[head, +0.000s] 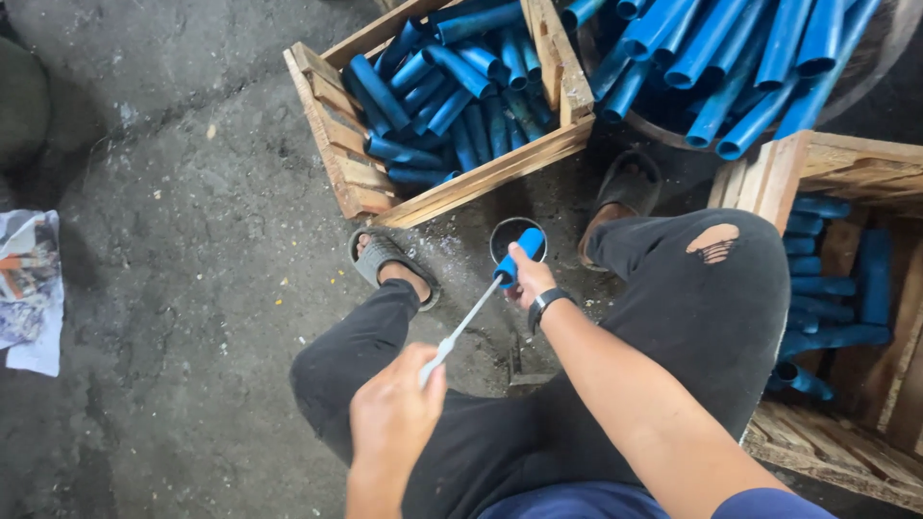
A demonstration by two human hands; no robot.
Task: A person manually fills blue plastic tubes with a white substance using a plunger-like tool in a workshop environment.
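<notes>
Blue pipe piece: a short blue pipe piece sits in the right hand, held just above the small dark can on the floor.
Right hand: fingers are clenched around the lower end of the pipe piece; a black wristband circles the wrist.
Left hand: the left hand is low in the view, fingers closed on the handle end of a thin pale brush.
Brush: it runs slanting up and to the right from the left hand, and its far end meets the lower end of the pipe piece; whether the tip goes inside the bore I cannot tell.
Can: round, dark inside, light rim, standing on the floor between the two feet and touching neither.
Near crate: a wooden crate beyond the can is filled with short blue pipe pieces lying loosely.
Round tub: a tub at top right is packed with longer blue pipes.
Right crate: a second wooden crate beside the right knee holds more blue pieces.
Legs: black trousers, torn at the right knee; a grey sandal on the left foot.
Floor: rough grey concrete; crumpled printed paper lies at the left edge.
</notes>
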